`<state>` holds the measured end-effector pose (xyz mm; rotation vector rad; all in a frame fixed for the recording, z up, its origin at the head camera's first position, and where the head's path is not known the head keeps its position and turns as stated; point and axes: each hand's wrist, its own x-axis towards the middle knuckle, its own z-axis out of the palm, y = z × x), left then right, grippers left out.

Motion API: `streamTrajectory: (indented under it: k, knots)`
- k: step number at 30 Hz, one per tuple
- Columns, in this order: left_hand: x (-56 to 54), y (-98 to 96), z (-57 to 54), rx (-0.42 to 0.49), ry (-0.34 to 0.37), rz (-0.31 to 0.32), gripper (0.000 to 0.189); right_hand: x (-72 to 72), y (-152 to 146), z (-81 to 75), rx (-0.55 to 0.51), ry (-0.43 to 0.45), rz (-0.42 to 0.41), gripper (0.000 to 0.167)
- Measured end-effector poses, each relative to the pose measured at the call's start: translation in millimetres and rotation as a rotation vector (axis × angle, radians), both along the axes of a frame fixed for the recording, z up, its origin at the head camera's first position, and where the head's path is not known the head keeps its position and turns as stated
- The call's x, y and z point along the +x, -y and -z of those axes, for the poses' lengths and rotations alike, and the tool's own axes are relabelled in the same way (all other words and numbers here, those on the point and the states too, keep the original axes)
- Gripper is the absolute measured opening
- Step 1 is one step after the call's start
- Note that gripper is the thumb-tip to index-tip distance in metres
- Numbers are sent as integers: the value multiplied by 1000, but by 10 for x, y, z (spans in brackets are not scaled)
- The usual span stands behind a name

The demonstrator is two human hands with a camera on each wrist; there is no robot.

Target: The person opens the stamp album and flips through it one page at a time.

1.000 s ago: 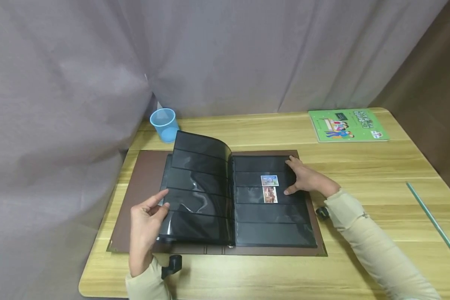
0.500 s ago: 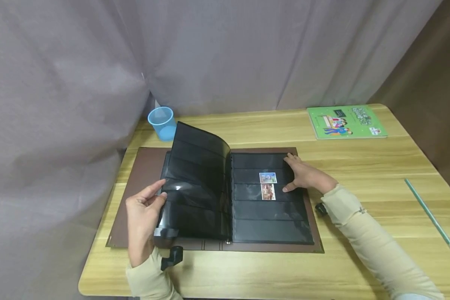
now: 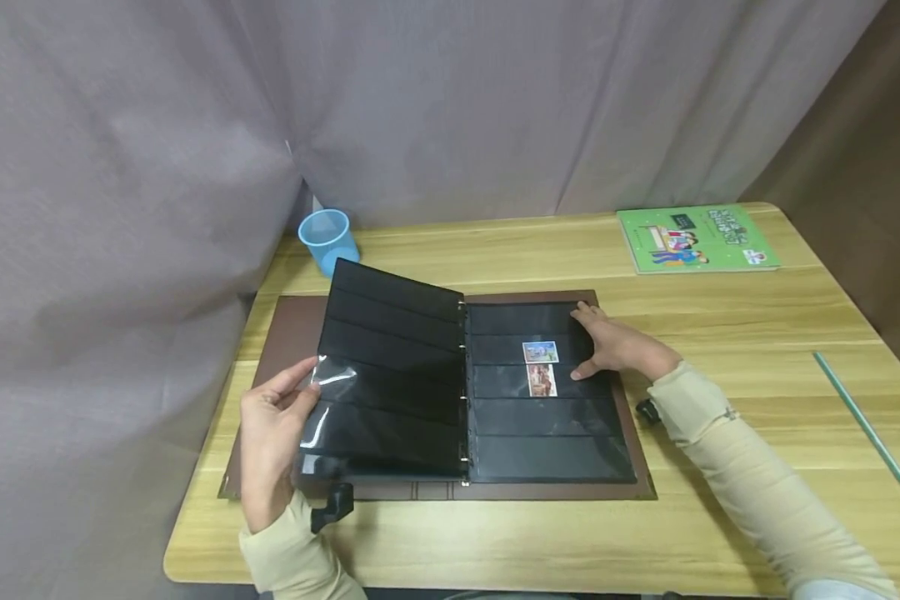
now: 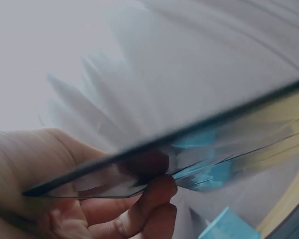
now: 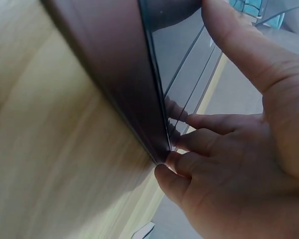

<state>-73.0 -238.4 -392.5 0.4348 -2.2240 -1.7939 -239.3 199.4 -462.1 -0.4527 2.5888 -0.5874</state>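
A stamp album with a brown cover (image 3: pixel 294 321) lies spread on the table, its black pocket pages joined by rings in the middle. My left hand (image 3: pixel 273 425) pinches the outer edge of the left page (image 3: pixel 390 392), which slants up off the cover. In the left wrist view, that page (image 4: pixel 199 130) passes between thumb and fingers. My right hand (image 3: pixel 618 346) rests on the outer edge of the right page (image 3: pixel 547 460), thumb and fingers spread. Beside its thumb, a blue stamp (image 3: pixel 541 352) sits above a reddish-brown stamp (image 3: pixel 542 381) in the pockets.
Behind the album's left side stands a light blue cup (image 3: pixel 328 242). A green book (image 3: pixel 697 240) lies at the back right, and a green pencil (image 3: pixel 866 425) lies near the right side. Grey curtain (image 3: pixel 450 108) hangs along the table's back edge.
The left page has swung further down to the left and flattened from its curve, with my left hand moving slightly left along with it. My right hand stays on the right page.
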Motion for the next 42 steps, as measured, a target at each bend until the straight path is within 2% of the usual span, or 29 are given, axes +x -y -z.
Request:
streamTrajectory:
  k: [4, 11, 15, 20, 25, 30, 33, 38, 42]
  knots:
    - [35, 72, 77, 7, 31, -2, 33, -8, -44, -3, -20, -10, -15, 116]
    - [63, 169, 251, -78, 64, 36, 32, -4, -84, 11, -44, -10, -6, 119]
    - [72, 189, 346, -94, 100, 22, 32, 2, -90, 10, -52, -12, 1, 119]
    - [83, 202, 456, -177, 142, 12, 31, 9, -113, 4, -49, -33, -1, 120]
    - [103, 199, 555, -226, 150, 45, 31, 22, -144, 18, -36, -46, -1, 120]
    - [150, 186, 626, -265, 207, 92, 35, 58, -164, 29, -44, -63, -6, 119]
    - [182, 167, 667, -318, 223, 104, 38, 95, -164, 20, -61, -82, -21, 117]
    - [235, 130, 698, -388, 234, 110, 43, 137, -148, 24, -92, -147, -29, 114]
    - [266, 107, 696, -429, 261, 115, 47, 158, -103, 32, -109, -211, -5, 111]
